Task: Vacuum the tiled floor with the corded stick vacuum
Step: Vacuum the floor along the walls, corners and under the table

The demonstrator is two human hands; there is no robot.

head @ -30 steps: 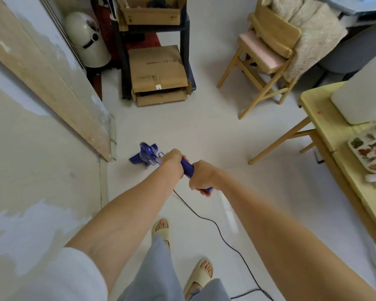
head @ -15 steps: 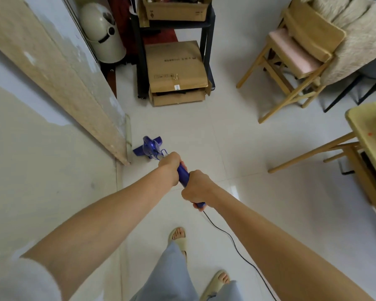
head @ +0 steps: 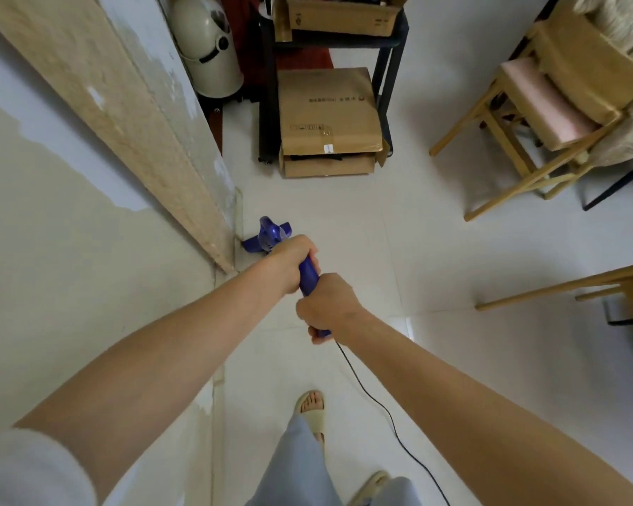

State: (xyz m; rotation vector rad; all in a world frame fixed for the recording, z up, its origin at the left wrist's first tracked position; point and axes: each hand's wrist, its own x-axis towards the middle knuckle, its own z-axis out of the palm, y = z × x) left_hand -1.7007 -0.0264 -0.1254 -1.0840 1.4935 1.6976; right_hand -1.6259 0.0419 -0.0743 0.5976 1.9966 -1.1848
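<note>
A blue stick vacuum (head: 267,237) stands on the pale tiled floor (head: 435,272), its head close to the corner of the wall on the left. My left hand (head: 293,262) grips the upper part of its blue handle. Just below it, my right hand (head: 326,308) grips the handle's end. A black cord (head: 380,407) runs from the handle's end back across the tiles toward the bottom of the view. The vacuum's shaft is mostly hidden behind my hands.
A peeling wall with a wooden edge (head: 136,115) runs along the left. Ahead stand a black shelf with cardboard boxes (head: 328,122) and a white bin (head: 207,49). A wooden chair (head: 549,115) is at right, table legs (head: 578,286) further right. My sandalled feet (head: 313,410) are below.
The view has moved forward and left toward the shelf and boxes. The vacuum head stays near the wall corner, and both hands keep their grip on the handle.
</note>
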